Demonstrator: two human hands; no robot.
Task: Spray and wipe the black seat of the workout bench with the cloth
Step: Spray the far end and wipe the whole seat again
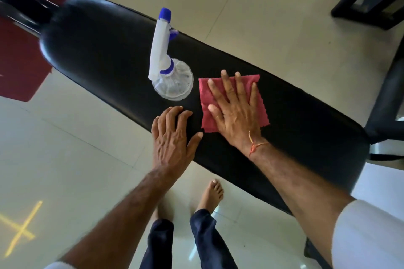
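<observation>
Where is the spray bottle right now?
In the head view, the spray bottle stands upright on the black seat, just left of the red cloth under the right hand, beyond the left hand; neither hand touches it.

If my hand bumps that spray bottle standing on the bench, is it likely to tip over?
Probably, yes. The spray bottle stands upright on the padded black seat, with a tall white-and-blue sprayer head above a clear body, so it looks top-heavy. The body appears nearly empty, hence light. The left hand rests close by.
</observation>
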